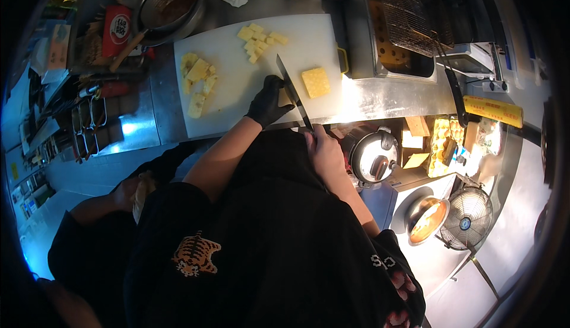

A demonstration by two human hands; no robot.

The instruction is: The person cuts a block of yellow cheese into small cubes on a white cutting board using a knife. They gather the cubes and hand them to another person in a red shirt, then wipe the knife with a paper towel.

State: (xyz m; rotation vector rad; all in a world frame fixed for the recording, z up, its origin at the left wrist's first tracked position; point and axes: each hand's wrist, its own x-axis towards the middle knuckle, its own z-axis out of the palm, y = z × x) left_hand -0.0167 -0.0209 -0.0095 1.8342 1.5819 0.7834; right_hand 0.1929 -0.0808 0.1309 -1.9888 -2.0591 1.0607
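My right hand (321, 143), bare, is closed on the handle of a long kitchen knife (291, 88), its blade pointing away over the white cutting board (231, 105). In a black glove, my left hand (270, 102) is beside the blade, thumb and fingers bent; a bit of yellow shows between them, but whether it is held is unclear. Right of the blade lies a square yellow block (315, 82) of food. Small yellow cubes (254, 45) are grouped near the board's far edge. Irregular yellow pieces (196, 73) lie on its left side.
A sieve with a wooden handle (129, 51) rests over a bowl at the far left. Wire fryer baskets (412, 14) stand at the right. Below the counter are an electric pressure cooker (374, 154), a metal bowl (427, 221) and a fan (466, 223). Another person's arm (100, 205) is at lower left.
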